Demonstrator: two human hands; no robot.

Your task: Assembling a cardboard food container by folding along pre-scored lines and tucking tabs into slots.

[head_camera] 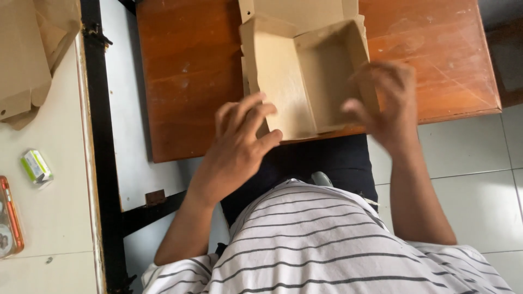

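Your left hand (239, 139) is extended forward, palm down, fingers bent and slightly spread. Your right hand (384, 103) is raised to the same level, fingers curled and motion-blurred. Both forearms are bare and angled inward.

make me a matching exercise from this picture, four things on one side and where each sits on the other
Things:
1. cardboard box
2. left hand
3. green and white packet
4. right hand

Places:
A. on the pale surface at far left
B. at the box's near right wall
C. open on the wooden table
D. at the box's near left corner

Pairs: 1-C, 2-D, 3-A, 4-B
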